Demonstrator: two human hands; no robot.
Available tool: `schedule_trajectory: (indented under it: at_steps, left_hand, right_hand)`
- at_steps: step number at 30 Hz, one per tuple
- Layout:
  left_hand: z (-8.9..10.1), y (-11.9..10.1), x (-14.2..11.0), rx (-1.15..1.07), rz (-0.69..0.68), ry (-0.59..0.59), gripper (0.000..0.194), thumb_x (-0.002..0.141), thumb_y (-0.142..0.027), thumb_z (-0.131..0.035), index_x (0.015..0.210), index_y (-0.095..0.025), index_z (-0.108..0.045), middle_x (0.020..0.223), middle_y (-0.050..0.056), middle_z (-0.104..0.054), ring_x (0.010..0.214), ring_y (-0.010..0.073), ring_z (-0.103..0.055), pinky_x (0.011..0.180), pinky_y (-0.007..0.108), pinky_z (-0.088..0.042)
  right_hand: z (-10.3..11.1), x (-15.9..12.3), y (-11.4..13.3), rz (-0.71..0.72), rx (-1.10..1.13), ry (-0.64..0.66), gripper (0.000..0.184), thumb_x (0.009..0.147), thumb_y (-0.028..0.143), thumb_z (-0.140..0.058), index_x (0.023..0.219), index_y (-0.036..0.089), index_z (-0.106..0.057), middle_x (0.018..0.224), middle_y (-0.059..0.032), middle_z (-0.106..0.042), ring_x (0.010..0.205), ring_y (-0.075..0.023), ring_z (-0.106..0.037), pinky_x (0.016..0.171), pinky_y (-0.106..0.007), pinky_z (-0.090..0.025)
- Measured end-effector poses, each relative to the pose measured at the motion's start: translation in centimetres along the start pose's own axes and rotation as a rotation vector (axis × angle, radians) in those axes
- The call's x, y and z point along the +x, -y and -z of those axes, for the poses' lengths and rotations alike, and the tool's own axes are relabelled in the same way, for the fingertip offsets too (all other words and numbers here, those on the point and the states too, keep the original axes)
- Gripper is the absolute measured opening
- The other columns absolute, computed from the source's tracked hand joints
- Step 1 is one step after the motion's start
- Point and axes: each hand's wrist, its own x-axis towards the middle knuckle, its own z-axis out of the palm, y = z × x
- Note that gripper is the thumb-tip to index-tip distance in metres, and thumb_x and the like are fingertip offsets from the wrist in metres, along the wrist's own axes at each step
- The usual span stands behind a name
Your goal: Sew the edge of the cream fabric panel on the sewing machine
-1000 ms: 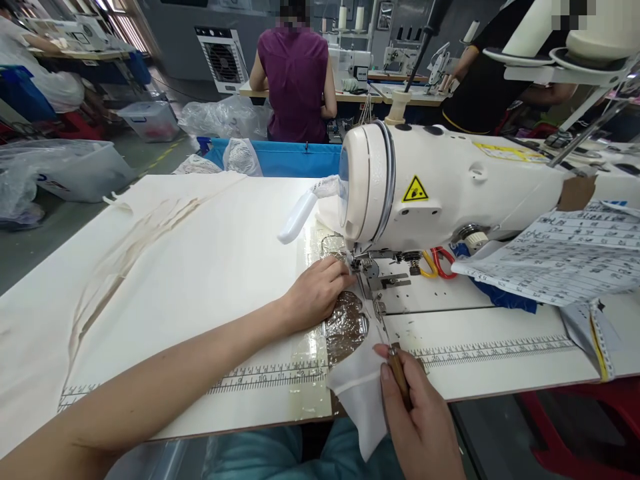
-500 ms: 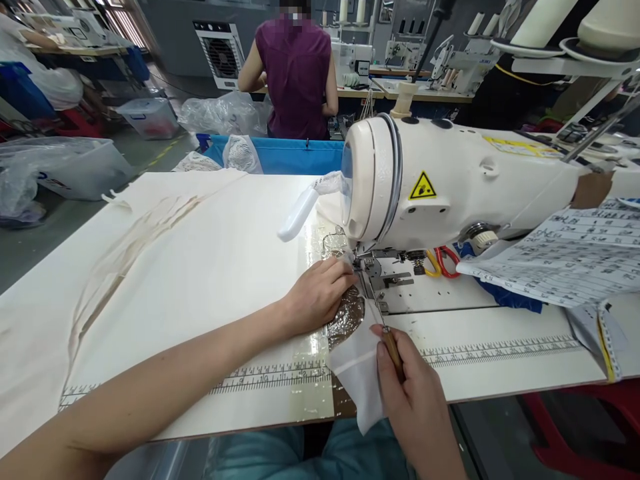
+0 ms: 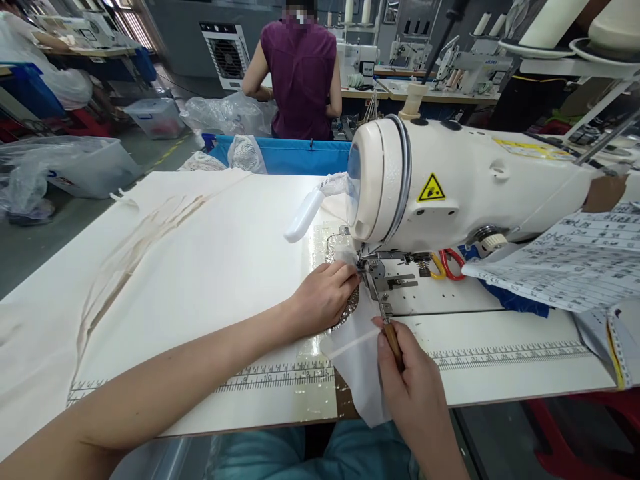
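My left hand (image 3: pixel 325 297) lies on a small piece of white fabric (image 3: pixel 357 363) at the presser foot (image 3: pixel 373 270) of a white sewing machine (image 3: pixel 450 183), fingers curled and pressing the cloth down. My right hand (image 3: pixel 413 393) is closed round a wooden-handled awl (image 3: pixel 393 340) whose metal tip points at the presser foot. The fabric hangs over the front edge of the white table (image 3: pixel 200 267). A shiny lace patch shows beneath my left hand.
Red and yellow scissors (image 3: pixel 447 263) lie behind the needle area. A printed paper sheet (image 3: pixel 565 263) rests at the right. A blue bin (image 3: pixel 285 157) stands behind the table. A person in a purple top (image 3: pixel 300 77) works farther back, among other machines and plastic bags.
The fabric has fed farther under the presser foot, covering more of the shiny patch. My right hand with the awl moved up toward the needle. The view shifted slightly.
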Motion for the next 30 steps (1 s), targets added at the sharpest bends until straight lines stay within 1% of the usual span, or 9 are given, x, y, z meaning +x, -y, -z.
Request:
schedule_trajectory:
  at_steps: [3, 7, 12, 15, 18, 21, 24, 27, 30]
  left_hand:
    - [-0.1, 0.0, 0.0, -0.001, 0.011, -0.016, 0.033, 0.094, -0.011, -0.039, 0.119, -0.003, -0.058, 0.117, 0.018, -0.06, 0.104, 0.028, -0.057, 0.084, 0.042, -0.053]
    - [-0.5, 0.2, -0.1, -0.028, -0.017, -0.049, 0.032, 0.096, -0.012, -0.036, 0.116, -0.006, -0.061, 0.115, 0.016, -0.061, 0.103, 0.0262, -0.057, 0.084, 0.04, -0.054]
    - [-0.6, 0.2, 0.1, -0.079, -0.003, -0.083, 0.029, 0.094, -0.014, -0.041, 0.113, -0.007, -0.062, 0.112, 0.017, -0.06, 0.102, 0.0254, -0.057, 0.083, 0.039, -0.055]
    - [-0.5, -0.1, 0.9, -0.018, 0.009, -0.042, 0.022, 0.094, -0.015, -0.043, 0.097, -0.01, -0.064, 0.102, 0.015, -0.061, 0.09, 0.0233, -0.057, 0.077, 0.036, -0.055]
    - [-0.6, -0.3, 1.8, 0.07, 0.021, -0.001, 0.023, 0.095, -0.013, -0.042, 0.082, -0.014, -0.061, 0.087, 0.011, -0.06, 0.08, 0.0214, -0.055, 0.072, 0.034, -0.054]
    - [-1.0, -0.1, 1.9, 0.006, 0.122, -0.071, 0.02, 0.096, -0.015, -0.045, 0.084, -0.014, -0.06, 0.088, 0.009, -0.062, 0.081, 0.0207, -0.056, 0.067, 0.032, -0.054]
    - [-1.3, 0.4, 1.4, -0.2, 0.242, -0.183, 0.014, 0.094, -0.016, -0.05, 0.089, -0.014, -0.063, 0.093, 0.008, -0.065, 0.085, 0.0199, -0.06, 0.069, 0.031, -0.054]
    - [-1.4, 0.9, 1.0, -0.388, 0.293, -0.239, 0.013, 0.093, -0.017, -0.053, 0.089, -0.015, -0.065, 0.094, 0.006, -0.067, 0.089, 0.0194, -0.062, 0.077, 0.033, -0.055]
    - [-1.3, 1.2, 1.0, -0.491, 0.316, -0.244, 0.016, 0.094, -0.02, -0.054, 0.087, -0.017, -0.068, 0.092, 0.005, -0.068, 0.088, 0.0185, -0.063, 0.077, 0.033, -0.055]
  right_hand:
    - [-0.1, -0.2, 0.0, 0.04, -0.016, -0.019, 0.035, 0.101, 0.037, -0.039, 0.116, 0.017, -0.063, 0.108, -0.0125, -0.076, 0.097, -0.0245, -0.073, 0.072, -0.031, -0.059]
    - [-0.1, -0.3, 0.6, 0.171, -0.048, -0.038, 0.029, 0.1, 0.03, -0.041, 0.115, 0.017, -0.062, 0.106, -0.0115, -0.076, 0.092, -0.0214, -0.074, 0.067, -0.027, -0.059]
    - [-0.4, 0.1, 2.2, 0.346, 0.013, -0.117, 0.025, 0.098, 0.018, -0.044, 0.119, 0.019, -0.059, 0.103, -0.0077, -0.074, 0.093, -0.0172, -0.072, 0.075, -0.023, -0.057]
    - [-0.9, 0.2, 3.4, 0.44, 0.066, -0.127, 0.028, 0.097, 0.014, -0.043, 0.122, 0.017, -0.056, 0.102, -0.0077, -0.072, 0.092, -0.0158, -0.071, 0.077, -0.022, -0.055]
    - [-1.4, -0.2, 4.1, 0.499, 0.014, -0.118, 0.03, 0.097, 0.012, -0.04, 0.122, 0.015, -0.055, 0.099, -0.0083, -0.073, 0.088, -0.0163, -0.071, 0.074, -0.024, -0.056]
    - [-1.5, -0.8, 3.5, 0.497, -0.126, -0.185, 0.027, 0.098, 0.014, -0.039, 0.118, 0.013, -0.057, 0.093, -0.0088, -0.076, 0.08, -0.0174, -0.074, 0.065, -0.024, -0.057]
    - [-1.2, -1.0, 1.9, 0.415, -0.293, -0.275, 0.028, 0.102, 0.021, -0.037, 0.115, 0.01, -0.059, 0.095, -0.0116, -0.077, 0.076, -0.02, -0.076, 0.058, -0.026, -0.057]
    - [-0.8, -0.5, 0.3, 0.317, -0.447, -0.279, 0.034, 0.103, 0.026, -0.035, 0.118, 0.007, -0.059, 0.096, -0.0133, -0.078, 0.065, -0.0213, -0.075, 0.047, -0.028, -0.054]
    - [-0.8, 0.2, -0.4, 0.303, -0.509, -0.277, 0.035, 0.103, 0.024, -0.033, 0.118, 0.007, -0.06, 0.094, -0.0125, -0.079, 0.062, -0.0204, -0.075, 0.043, -0.027, -0.052]
